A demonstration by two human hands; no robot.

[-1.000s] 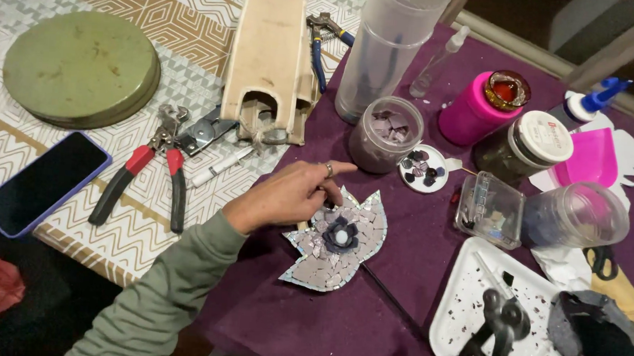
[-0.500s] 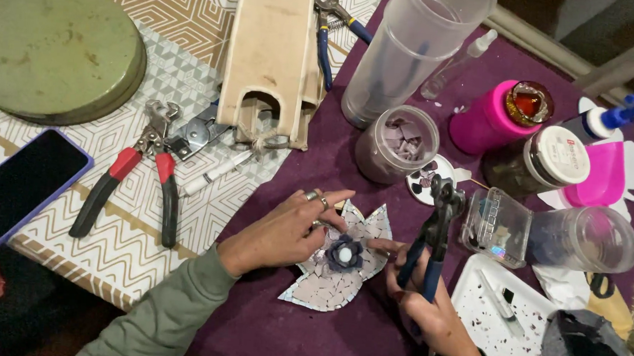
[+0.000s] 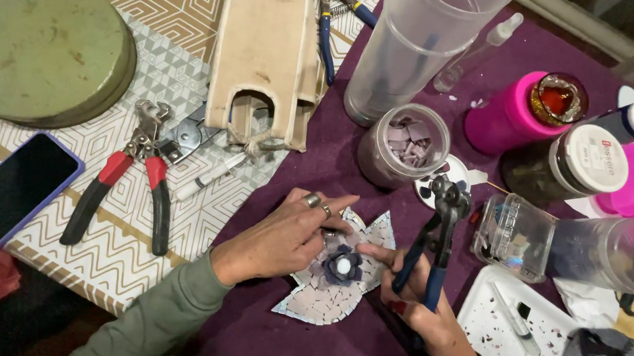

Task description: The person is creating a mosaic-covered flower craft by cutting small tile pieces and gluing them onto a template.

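Observation:
A leaf-shaped mosaic piece (image 3: 339,293) covered in pale lilac tiles lies on the purple cloth (image 3: 263,336), with a dark purple flower and white bead (image 3: 342,264) at its middle. My left hand (image 3: 284,235), rings on two fingers, rests on the piece's upper left, fingertips pressing near the flower. My right hand (image 3: 416,298) holds blue-handled wheeled nippers (image 3: 434,240) upright, and its fingers touch the piece's right edge beside the flower.
A jar of lilac tile bits (image 3: 403,147) and a small dish (image 3: 445,182) stand just behind the piece. Red-handled pliers (image 3: 130,181), a phone (image 3: 8,192), a green round disc (image 3: 43,44), a wooden birdhouse (image 3: 269,58), tall clear cups, a pink bottle (image 3: 515,113) and a white tray (image 3: 524,333) surround it.
My right hand came in from the lower right with the blue nippers and now touches the mosaic beside the flower. My left hand stayed on the piece.

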